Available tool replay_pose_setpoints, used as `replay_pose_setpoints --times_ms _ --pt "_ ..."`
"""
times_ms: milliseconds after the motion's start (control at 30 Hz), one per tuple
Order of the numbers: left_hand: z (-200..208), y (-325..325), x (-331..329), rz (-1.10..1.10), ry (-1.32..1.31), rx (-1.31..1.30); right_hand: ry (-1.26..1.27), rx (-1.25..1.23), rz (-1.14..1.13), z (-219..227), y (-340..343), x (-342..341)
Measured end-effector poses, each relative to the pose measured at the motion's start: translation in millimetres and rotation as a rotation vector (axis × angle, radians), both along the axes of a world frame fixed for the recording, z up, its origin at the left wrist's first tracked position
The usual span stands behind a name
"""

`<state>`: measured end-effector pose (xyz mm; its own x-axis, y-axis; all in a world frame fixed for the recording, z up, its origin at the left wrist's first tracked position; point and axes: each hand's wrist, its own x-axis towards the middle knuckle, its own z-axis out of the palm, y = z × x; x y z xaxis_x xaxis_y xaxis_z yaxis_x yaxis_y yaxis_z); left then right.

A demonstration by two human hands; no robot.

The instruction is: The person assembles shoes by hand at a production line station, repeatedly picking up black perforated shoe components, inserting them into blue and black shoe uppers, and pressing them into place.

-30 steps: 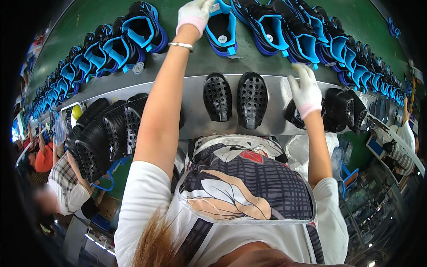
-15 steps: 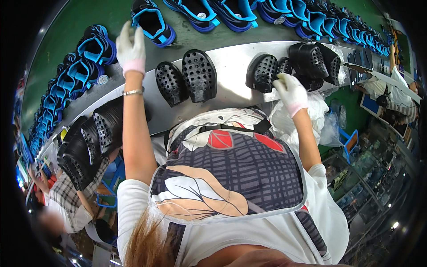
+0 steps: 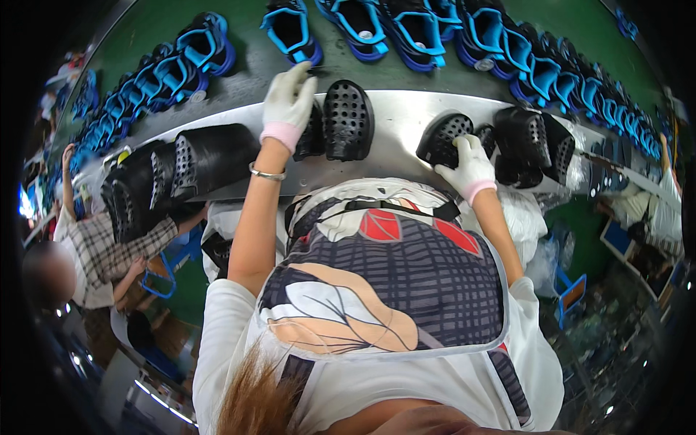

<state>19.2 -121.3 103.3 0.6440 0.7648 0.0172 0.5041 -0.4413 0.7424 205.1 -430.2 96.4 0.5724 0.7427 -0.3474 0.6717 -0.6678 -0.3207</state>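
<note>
Up close, the left hand (image 3: 287, 105), in a white glove with a pink cuff, lies flat with its fingers (image 3: 296, 78) stretched and slightly apart over a black perforated clog (image 3: 312, 132), covering its left side; whether it grips the shoe I cannot tell. Just right of it, touching, sits a second black clog (image 3: 348, 119). The right hand (image 3: 470, 165), gloved the same way, has its fingers curled and clamped on the near edge of another black clog (image 3: 444, 138) further right. All three lie on a pale metal shelf (image 3: 395, 116). More black clogs are piled at the shelf's right end (image 3: 529, 141) and left end (image 3: 181, 170). Beyond, blue-strapped sandals (image 3: 406, 29) line a green conveyor belt (image 3: 152, 29). At far left stands a person in a plaid shirt (image 3: 98, 250).
</note>
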Motion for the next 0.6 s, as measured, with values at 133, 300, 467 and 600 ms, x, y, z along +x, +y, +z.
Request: replay_pose_setpoints --times_ms 133,300,467,600 --pt "9.8 -7.6 3.7 0.03 -0.038 -0.051 0.002 0.001 -0.005 17.5 -4.1 3.1" --pt "38.9 -23.7 17.5 0.003 -0.185 -0.211 0.042 0.255 0.031 63.9 17.8 0.1" --pt "54.4 -44.4 26.7 0.011 -0.489 -1.418 0.186 0.553 0.337 107.5 104.1 -26.0" --pt "49.0 -23.8 16.6 0.08 -0.679 -1.696 0.343 0.561 0.314 104.7 143.9 -35.0"
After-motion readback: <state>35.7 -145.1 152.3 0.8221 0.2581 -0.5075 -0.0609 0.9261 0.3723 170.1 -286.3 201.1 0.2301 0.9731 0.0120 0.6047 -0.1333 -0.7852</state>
